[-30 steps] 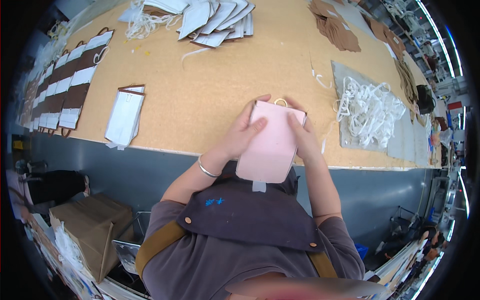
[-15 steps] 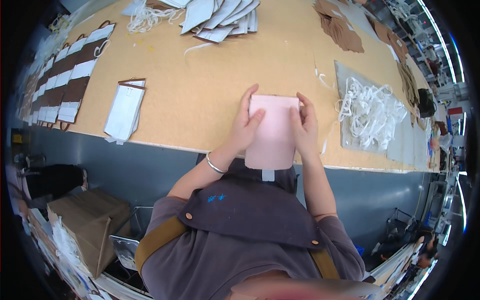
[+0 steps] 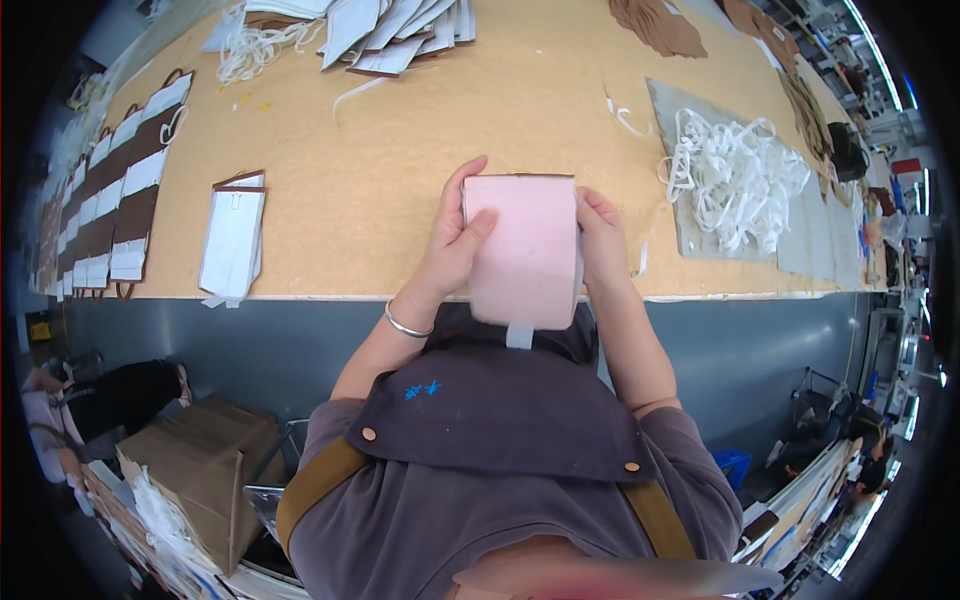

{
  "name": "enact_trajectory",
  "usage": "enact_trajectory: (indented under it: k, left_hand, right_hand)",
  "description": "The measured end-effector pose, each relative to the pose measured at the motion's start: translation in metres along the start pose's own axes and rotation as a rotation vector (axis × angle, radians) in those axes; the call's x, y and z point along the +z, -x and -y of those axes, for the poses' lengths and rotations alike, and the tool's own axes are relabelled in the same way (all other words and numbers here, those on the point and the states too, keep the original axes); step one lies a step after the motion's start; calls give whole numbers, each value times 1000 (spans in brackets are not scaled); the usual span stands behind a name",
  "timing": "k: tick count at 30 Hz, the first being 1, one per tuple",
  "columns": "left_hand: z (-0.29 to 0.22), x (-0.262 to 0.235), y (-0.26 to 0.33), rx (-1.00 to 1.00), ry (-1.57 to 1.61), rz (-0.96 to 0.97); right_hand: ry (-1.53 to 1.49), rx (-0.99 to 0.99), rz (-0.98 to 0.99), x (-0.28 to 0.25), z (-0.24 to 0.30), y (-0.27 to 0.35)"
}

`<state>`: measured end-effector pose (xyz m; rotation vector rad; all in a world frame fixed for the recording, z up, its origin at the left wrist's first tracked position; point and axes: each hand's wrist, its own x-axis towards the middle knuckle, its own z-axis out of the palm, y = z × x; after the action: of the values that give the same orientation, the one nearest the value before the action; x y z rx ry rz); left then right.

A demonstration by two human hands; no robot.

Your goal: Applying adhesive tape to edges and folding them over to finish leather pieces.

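Note:
A flat pink panel (image 3: 522,250) with rounded lower corners is held upright in front of my apron, over the table's near edge. A pale tab (image 3: 519,336) shows under its bottom edge. My left hand (image 3: 452,242) grips the panel's left side, thumb across the front and fingers behind. At the right edge, near the upper corner, my right hand (image 3: 602,238) is closed with curled fingers, pinching the rim. A greyish layer shows along that edge; the back is hidden. To the left on the table lies a small stack of white pieces with brown tops (image 3: 232,238).
Brown-and-white pieces (image 3: 142,172) lie in rows at the far left. White panels (image 3: 400,30) are heaped at the back beside white cords (image 3: 245,50). A tangle of white straps (image 3: 735,180) rests on a grey sheet at right. Brown pieces (image 3: 660,25) lie behind.
My right thumb has left the panel's front, and the right hand now pinches the side edge. The panel is slightly turned. The whole view has shifted a little.

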<state>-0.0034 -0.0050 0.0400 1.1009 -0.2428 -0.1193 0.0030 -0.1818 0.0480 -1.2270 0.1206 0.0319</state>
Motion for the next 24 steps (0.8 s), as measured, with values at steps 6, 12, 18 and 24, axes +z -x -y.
enact_trajectory:
  k: [6,12,18,24]
  left_hand:
    - [2,-1,4,24,-113,28]
    - [-4,7,3,8,-167,12]
    - [-2,-9,2,-66,-289,-114]
    - [-8,-18,0,84,-652,-86]
  right_hand:
    - [277,-88,-152,-2,7,-4]
    - [570,-152,129,-8,13,0]
    - [343,-152,80,-17,2,-1]
    - [316,-86,128,-22,3,-1]
